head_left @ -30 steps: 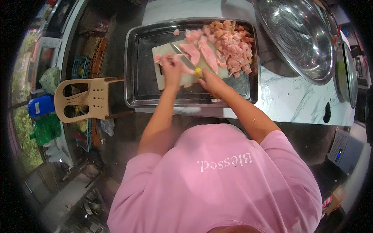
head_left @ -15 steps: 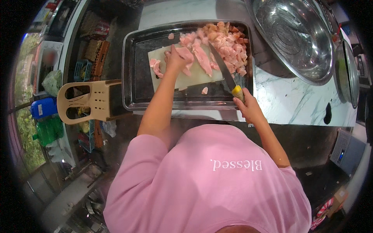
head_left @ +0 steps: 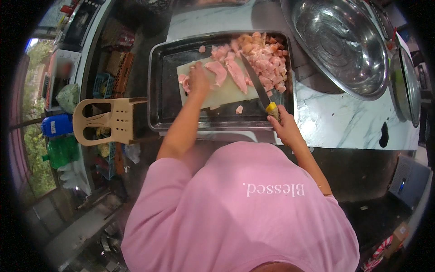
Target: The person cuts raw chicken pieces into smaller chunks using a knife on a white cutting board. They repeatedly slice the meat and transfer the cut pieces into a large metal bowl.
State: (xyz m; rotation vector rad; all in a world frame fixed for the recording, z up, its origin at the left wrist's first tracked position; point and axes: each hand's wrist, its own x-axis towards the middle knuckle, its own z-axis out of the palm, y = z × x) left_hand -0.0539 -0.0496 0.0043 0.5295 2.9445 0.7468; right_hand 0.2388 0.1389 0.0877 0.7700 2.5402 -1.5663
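My right hand (head_left: 285,127) is wrapped round the handle of a knife (head_left: 257,82) with a yellow collar. Its long blade slants up and left across the tray, beside the pile of diced raw meat (head_left: 269,61). My left hand (head_left: 198,80), slightly blurred, is over the left part of a pale cutting board (head_left: 226,93), its fingers stretched forward. Just right of it lies a strip of raw pink meat (head_left: 217,72), with a longer strip (head_left: 236,75) beyond. Another meat piece (head_left: 184,81) sits at the board's left edge, partly hidden by my left hand.
The board lies in a dark metal tray (head_left: 217,125) on a marble-patterned table (head_left: 344,122). A large steel basin (head_left: 342,45) stands at the right, near a round metal lid (head_left: 408,88). A beige plastic chair (head_left: 108,121) is left of the tray.
My left hand has let go of the meat strip and shifted left, leaving it on the board. My right hand still grips the knife. The whole view has shifted slightly.
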